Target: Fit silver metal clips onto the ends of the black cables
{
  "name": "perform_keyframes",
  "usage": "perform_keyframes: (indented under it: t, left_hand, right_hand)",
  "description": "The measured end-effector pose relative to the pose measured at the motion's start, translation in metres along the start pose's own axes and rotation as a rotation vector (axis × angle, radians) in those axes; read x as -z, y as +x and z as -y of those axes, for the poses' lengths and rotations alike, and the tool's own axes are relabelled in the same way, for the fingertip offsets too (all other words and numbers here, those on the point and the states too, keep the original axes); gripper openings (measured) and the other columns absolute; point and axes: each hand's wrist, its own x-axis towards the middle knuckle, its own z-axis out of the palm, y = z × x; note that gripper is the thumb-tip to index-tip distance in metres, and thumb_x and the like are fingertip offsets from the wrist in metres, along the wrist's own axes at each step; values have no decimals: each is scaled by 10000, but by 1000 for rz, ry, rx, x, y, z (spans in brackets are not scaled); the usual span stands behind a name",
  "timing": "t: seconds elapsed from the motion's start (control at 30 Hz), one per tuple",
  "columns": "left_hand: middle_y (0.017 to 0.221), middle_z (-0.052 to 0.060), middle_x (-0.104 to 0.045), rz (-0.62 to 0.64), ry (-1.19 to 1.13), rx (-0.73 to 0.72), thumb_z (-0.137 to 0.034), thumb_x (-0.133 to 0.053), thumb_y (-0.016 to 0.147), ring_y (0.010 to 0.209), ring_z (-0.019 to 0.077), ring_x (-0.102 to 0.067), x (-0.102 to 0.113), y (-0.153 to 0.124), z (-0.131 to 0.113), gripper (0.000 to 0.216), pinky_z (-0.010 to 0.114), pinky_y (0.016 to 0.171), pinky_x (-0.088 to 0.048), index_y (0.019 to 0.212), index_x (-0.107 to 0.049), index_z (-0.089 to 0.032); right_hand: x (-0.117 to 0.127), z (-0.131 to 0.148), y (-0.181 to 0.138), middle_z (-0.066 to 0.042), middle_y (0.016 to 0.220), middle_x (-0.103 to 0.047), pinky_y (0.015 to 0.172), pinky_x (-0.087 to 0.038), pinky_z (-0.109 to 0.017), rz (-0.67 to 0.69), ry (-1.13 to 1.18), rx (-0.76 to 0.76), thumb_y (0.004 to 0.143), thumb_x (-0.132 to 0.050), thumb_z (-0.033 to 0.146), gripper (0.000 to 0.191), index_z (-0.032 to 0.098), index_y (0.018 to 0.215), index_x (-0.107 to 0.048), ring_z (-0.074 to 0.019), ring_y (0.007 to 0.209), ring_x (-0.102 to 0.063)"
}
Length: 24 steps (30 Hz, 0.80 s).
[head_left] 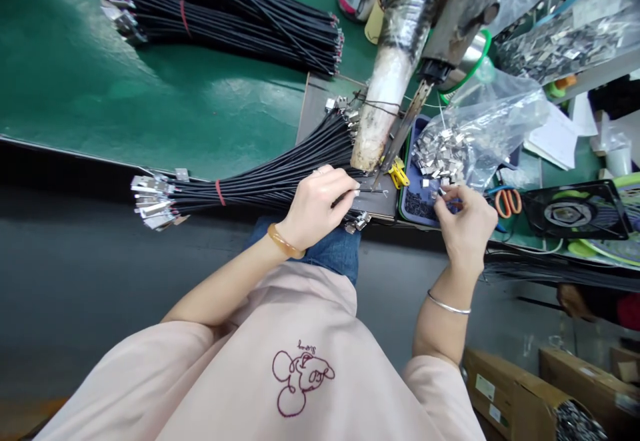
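My left hand (pixel 320 202) is closed in a pinch on a black cable (pixel 367 191), whose stripped wire ends point right. Beneath that hand lies a bundle of black cables (pixel 260 173), tied with a red band and fitted with silver metal connectors (pixel 156 199) at its left end. Over the blue tray (pixel 404 209), my right hand (pixel 466 217) pinches a small silver metal connector shell (pixel 436 194). The tray holds loose metal shells (pixel 443 151) and small dark pieces (pixel 419 206). Just above the cable's end hangs the tip of a soldering iron (pixel 400 137).
A fume hose (pixel 376 117) comes down beside the iron. Yellow clips (pixel 399 173) sit by the tray. Orange-handled scissors (pixel 509 202) and a black fan (pixel 570 213) lie at right. More banded cables (pixel 240 21) rest at the back; cardboard boxes (pixel 515 387) stand below.
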Motion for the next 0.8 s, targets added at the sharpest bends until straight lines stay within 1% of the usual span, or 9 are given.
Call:
perform_keyframes:
  t: [0.13, 0.27, 0.33, 0.4, 0.47, 0.53, 0.63, 0.7, 0.8]
  left_hand:
    - [847, 53, -732, -18, -92, -35, -173, -561, 969, 776, 161, -647, 4, -5, -6, 184, 281, 766, -506, 923, -737, -146]
    - [755, 15, -687, 3, -73, -129, -227, -584, 981, 641, 117, -611, 6, -8, -14, 207, 233, 604, -431, 1072, -763, -176]
    - [696, 1, -648, 32, -33, -142, -215, -559, 980, 588, 113, -575, 5, -9, -22, 214, 242, 552, -382, 1033, -765, -189]
    - [681, 7, -626, 61, -22, -109, -164, -527, 951, 589, 119, -564, 3, -11, -31, 219, 245, 548, -378, 907, -741, -175]
    - [705, 19, -635, 60, -76, -51, -103, -503, 891, 596, 119, -557, -1, -13, -38, 199, 242, 565, -402, 822, -682, -155]
    - [706, 16, -643, 29, -209, 52, -70, -507, 831, 580, 106, -551, -5, -14, -42, 158, 227, 568, -425, 819, -646, -144]
    - [645, -14, -637, 6, -506, 343, -94, -564, 802, 551, 86, -569, -7, -14, -38, 108, 191, 558, -455, 853, -647, -142]
    - [641, -15, -651, 23, -709, 515, -140, -606, 810, 551, 78, -594, -6, -13, -32, 72, 172, 554, -476, 858, -660, -139]
    - [651, -3, -672, 24, -908, 627, -192, -666, 801, 544, 73, -611, -2, -9, -28, 67, 155, 534, -498, 820, -664, -128]
  right_hand:
    - [-1, 2, 0, -50, 742, -687, 743, -464, -367, -15, -62, -91, 859, -608, 305, 114, 224, 779, -604, -210, 669, -604]
    - [-8, 13, 5, -35, 741, -623, 730, -422, -345, 56, -99, -16, 868, -580, 264, 121, 224, 754, -565, -187, 675, -539]
    - [-10, 16, 7, -28, 775, -612, 727, -411, -335, 75, -71, 8, 841, -587, 234, 123, 224, 726, -547, -174, 687, -519]
    - [-10, 17, 8, -13, 765, -589, 714, -401, -327, 79, -35, 6, 803, -606, 218, 130, 221, 690, -542, -158, 673, -496]
    - [-11, 14, 8, 3, 729, -567, 700, -396, -322, 71, 1, -5, 768, -617, 199, 123, 215, 666, -551, -147, 653, -486]
    - [-11, 12, 6, 16, 697, -565, 692, -402, -318, 65, 42, -24, 744, -625, 180, 108, 210, 658, -568, -138, 631, -492]
    - [-9, 16, -1, 30, 677, -596, 655, -422, -299, 11, 165, -66, 741, -644, 174, 94, 203, 668, -592, -117, 586, -499]
    - [-5, 29, -10, 26, 716, -636, 602, -436, -271, -55, 345, -61, 765, -665, 188, 107, 199, 685, -595, -103, 575, -520]
    - [0, 59, -29, 2, 815, -687, 587, -509, -255, -194, 624, -31, 810, -709, 206, 140, 200, 718, -603, -115, 650, -641]
